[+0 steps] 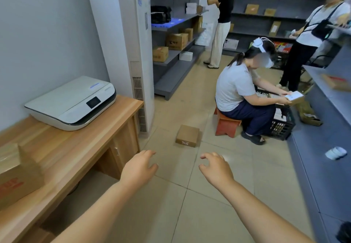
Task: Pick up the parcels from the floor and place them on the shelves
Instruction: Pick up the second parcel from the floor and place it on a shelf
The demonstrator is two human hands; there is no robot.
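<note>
On the tiled floor (218, 195), one brown cardboard parcel (187, 135) is seen lying flat, a small pale label on its near side, just beyond two outstretched hands. Both the left hand (139, 167) and the right hand (215, 168) are held empty, fingers spread and loosely curled, apart from the parcel. Three other people are counted, one seated on a red stool (227, 124). Grey shelves (322, 98) run along the right.

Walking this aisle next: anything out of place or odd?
One cardboard parcel lies alone on the floor tiles mid-aisle, askew to the tile lines, ahead of both empty hands (left, right). Nothing looks spilled or damaged.
</note>
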